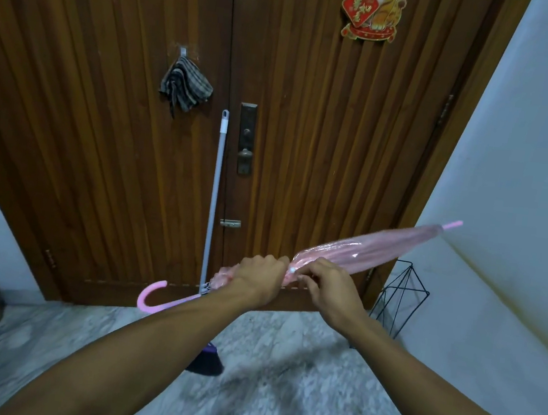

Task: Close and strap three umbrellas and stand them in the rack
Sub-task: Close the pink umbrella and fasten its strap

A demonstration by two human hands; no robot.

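A closed pink see-through umbrella (374, 247) lies slanted in the air before me, its curved pink handle (151, 297) low on the left and its tip (453, 225) high on the right. My left hand (258, 279) is wrapped around the folded canopy near the handle end. My right hand (326, 288) pinches the strap with its white snap (292, 270) at the canopy's middle. A black wire rack (399, 298) stands on the floor at the right, beside the door frame; nothing shows inside it.
A wooden double door (121, 119) fills the view ahead. A broom with a grey pole (214, 200) and purple head (207, 361) leans on it. A striped cloth (185, 88) hangs from a hook. White walls (529, 169) flank a speckled marble floor (277, 397).
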